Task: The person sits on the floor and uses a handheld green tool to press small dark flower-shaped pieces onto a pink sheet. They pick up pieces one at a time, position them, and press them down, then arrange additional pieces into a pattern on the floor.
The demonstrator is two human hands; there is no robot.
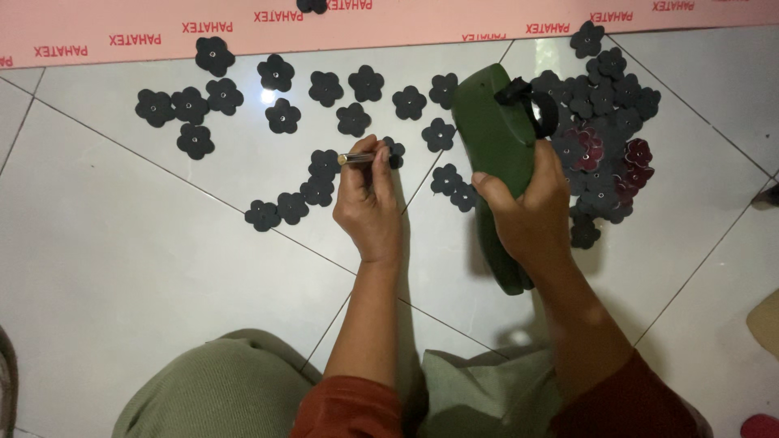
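**Green last gripped, pen tool pinched over scattered flowers**

Gripping a dark green shoe last in the right hand, fingers clamped around its middle. Running lengthwise away from the body, one end pointing toward the pink sheet, the other extending below the wrist. Carrying a black strap loop near the far end, just above the knuckles. Pinching a slim metal-tipped tool in the left hand, fingers closed together on it. Lying crosswise at the fingertips, tip pointing left. Resting just beyond both hands: black flower cutouts on white floor tiles; piling up right of the right hand, a heap with maroon flowers.
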